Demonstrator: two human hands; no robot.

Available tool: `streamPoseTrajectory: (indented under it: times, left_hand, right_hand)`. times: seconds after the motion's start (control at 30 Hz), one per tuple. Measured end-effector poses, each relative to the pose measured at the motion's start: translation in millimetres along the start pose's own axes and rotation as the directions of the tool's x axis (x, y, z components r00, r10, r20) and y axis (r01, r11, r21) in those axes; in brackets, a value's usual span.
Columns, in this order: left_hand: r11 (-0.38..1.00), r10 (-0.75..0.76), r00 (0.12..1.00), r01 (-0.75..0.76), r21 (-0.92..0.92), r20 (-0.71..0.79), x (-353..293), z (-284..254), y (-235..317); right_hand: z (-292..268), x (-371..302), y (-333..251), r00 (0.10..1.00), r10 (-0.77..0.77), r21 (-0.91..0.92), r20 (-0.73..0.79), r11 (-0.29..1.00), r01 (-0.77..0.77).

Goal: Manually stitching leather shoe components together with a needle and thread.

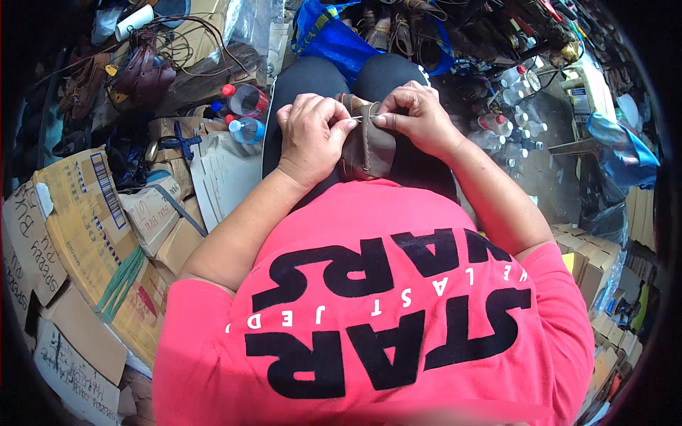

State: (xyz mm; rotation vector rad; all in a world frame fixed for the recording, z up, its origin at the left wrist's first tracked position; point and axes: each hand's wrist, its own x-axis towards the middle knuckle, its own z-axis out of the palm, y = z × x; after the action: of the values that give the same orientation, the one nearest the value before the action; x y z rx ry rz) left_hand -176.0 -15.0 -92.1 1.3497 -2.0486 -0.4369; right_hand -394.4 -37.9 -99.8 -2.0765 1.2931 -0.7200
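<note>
A brown leather piece (pixel 369 145) lies on my lap, across my black-trousered knees. My left hand (pixel 312 135) grips its left upper edge, fingers curled over the leather. My right hand (pixel 415 117) pinches a thin needle (pixel 364 117) or thread end at the top edge of the leather, close to my left fingertips. Both hands nearly touch above the leather. My pink shirt fills the lower part of the view.
Flattened cardboard boxes (pixel 92 227) pile up at the left. Plastic bottles (pixel 245 117) with red and blue caps stand by my left knee. A blue bag (pixel 330 32) holding leather goods sits ahead. More bottles (pixel 508 128) and small boxes (pixel 593 263) crowd the right.
</note>
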Motion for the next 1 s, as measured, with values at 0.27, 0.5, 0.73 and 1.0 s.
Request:
streamPoseTrajectory:
  times: [0.27, 0.5, 0.73, 1.0]
  left_hand:
    - [0.969, 0.180, 0.981, -0.190, -0.160, -0.073, 17.3, -3.3, -6.5]
    - [0.979, 0.113, 0.994, -0.110, -0.173, 0.005, 1.3, -25.5, -21.8]
    - [0.915, 0.194, 0.911, -0.302, 0.267, 0.365, 18.7, -37.6, 16.0]
    - [0.899, 0.321, 0.851, -0.412, 0.150, 0.416, 13.9, -50.9, -5.3]
  right_hand:
    - [-10.6, 15.6, -6.1, 0.995, -0.062, 0.109, 0.082, 0.993, 0.053]
    - [-30.2, 1.8, 14.8, 0.989, -0.047, 0.278, 0.140, 0.961, 0.006]
    - [-37.5, 25.4, -40.6, 0.898, -0.161, -0.295, 0.409, 0.908, 0.297]
    - [-42.3, 21.1, -18.8, 0.840, -0.328, -0.393, 0.432, 0.770, 0.503]
